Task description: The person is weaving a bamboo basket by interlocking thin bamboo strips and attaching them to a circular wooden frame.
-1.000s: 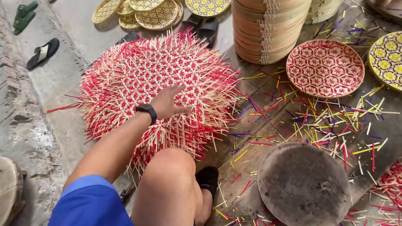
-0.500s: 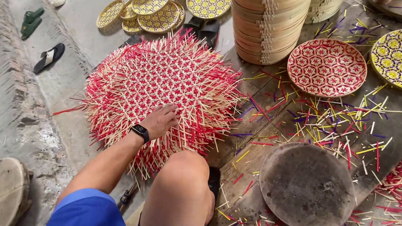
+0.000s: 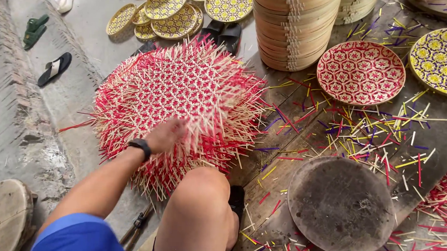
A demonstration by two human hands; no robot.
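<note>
One hand, the left hand [image 3: 166,135], is lying flat on the stack of woven mats [image 3: 184,93], seemingly gripping nothing; pressing evenly would be keeping it steady

Head view, steeply downward, seemingly close.

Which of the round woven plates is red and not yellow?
The red and white woven plate lying alone on the wooden floor, right of the stack of bamboo rims. The plate at the right edge and the pile at the top are all yellow.
</note>
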